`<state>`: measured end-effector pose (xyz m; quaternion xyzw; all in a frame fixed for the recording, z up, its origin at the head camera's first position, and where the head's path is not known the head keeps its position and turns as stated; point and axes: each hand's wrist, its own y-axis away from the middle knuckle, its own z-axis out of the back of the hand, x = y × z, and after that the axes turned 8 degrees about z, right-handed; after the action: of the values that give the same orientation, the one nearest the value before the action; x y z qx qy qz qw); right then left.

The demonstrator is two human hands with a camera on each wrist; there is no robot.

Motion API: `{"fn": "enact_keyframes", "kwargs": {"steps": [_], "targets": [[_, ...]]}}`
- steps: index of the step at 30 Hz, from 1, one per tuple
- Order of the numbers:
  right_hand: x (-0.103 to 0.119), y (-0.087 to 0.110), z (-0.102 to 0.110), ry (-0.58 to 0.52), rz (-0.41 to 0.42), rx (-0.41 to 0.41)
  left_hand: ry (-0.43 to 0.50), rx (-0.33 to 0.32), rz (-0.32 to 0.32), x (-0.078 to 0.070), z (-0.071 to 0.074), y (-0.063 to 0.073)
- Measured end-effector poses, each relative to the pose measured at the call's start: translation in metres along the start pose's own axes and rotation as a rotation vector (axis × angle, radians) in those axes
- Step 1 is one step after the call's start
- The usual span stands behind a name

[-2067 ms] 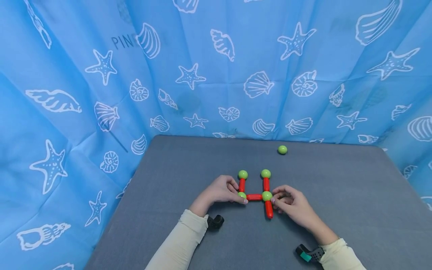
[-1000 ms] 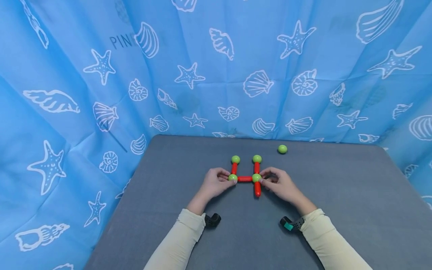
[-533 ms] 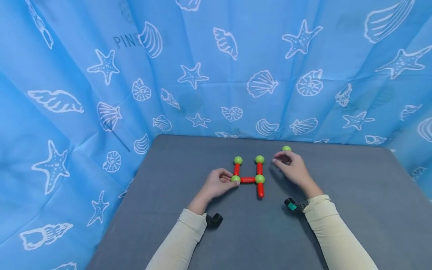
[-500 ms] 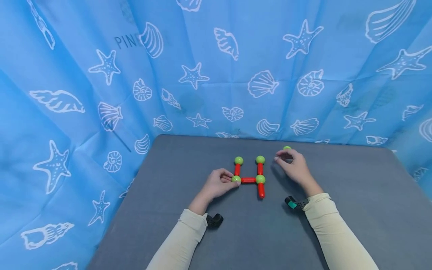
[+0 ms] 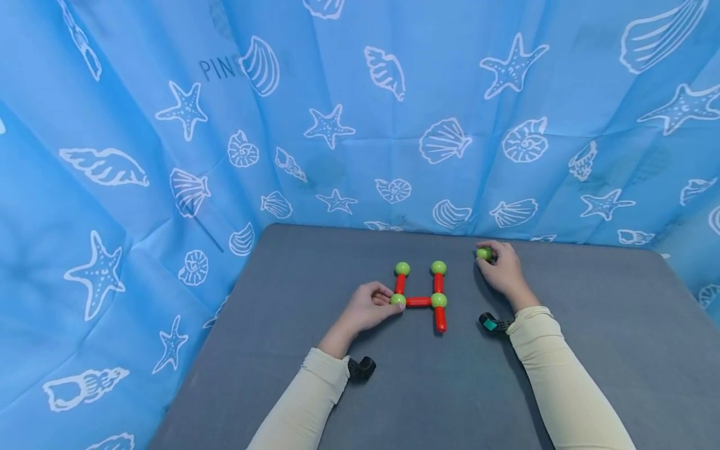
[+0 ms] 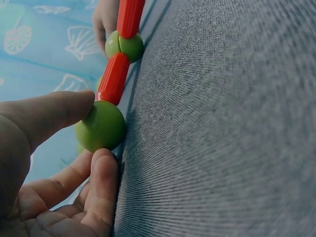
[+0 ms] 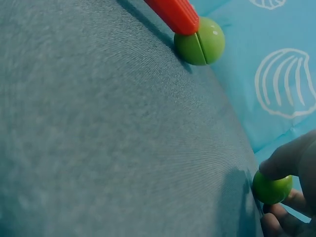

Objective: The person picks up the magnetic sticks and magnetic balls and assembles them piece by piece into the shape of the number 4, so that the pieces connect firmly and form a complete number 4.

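A figure of red rods and green balls, shaped like a 4, lies on the grey table. My left hand [image 5: 367, 309] pinches its lower left green ball [image 6: 101, 126] between thumb and fingers. From that ball a red crossbar rod [image 5: 418, 302] runs to the right-hand joint ball [image 5: 439, 300]. Two upright rods end in green balls at the top, and one red rod [image 5: 440, 319] points toward me with a bare end. Near the back edge, my right hand [image 5: 503, 269] pinches a loose green ball [image 7: 272, 187], apart from the figure and low at the table surface.
A blue curtain [image 5: 337, 169] with white shells and starfish hangs behind and along the left side of the grey table [image 5: 394, 400]. Black wrist devices with straps [image 5: 362, 368] sit at both wrists.
The figure was first slid away from me by both hands. Then my right hand let go of the joint ball, moved to the back right and took hold of the loose ball.
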<state>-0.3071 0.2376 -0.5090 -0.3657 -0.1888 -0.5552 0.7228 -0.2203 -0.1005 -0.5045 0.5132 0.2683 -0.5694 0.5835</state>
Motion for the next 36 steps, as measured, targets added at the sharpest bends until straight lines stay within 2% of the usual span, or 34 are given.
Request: {"fn": "enact_keyframes", "kwargs": {"steps": [11,25,32,36], "targets": [[0.004,0.013,0.007,-0.047,0.042,-0.016,0.002,0.006,-0.01,-0.001,0.0,0.0],[0.037,0.043,0.016,-0.12,0.119,0.079,-0.001,0.003,-0.008,-0.001,-0.001,0.001],[0.059,0.064,0.016,-0.168,0.138,0.093,-0.003,0.008,-0.002,0.001,-0.002,0.0],[0.071,0.076,0.013,-0.192,0.169,0.145,-0.002,0.004,-0.007,0.001,-0.001,0.0]]}}
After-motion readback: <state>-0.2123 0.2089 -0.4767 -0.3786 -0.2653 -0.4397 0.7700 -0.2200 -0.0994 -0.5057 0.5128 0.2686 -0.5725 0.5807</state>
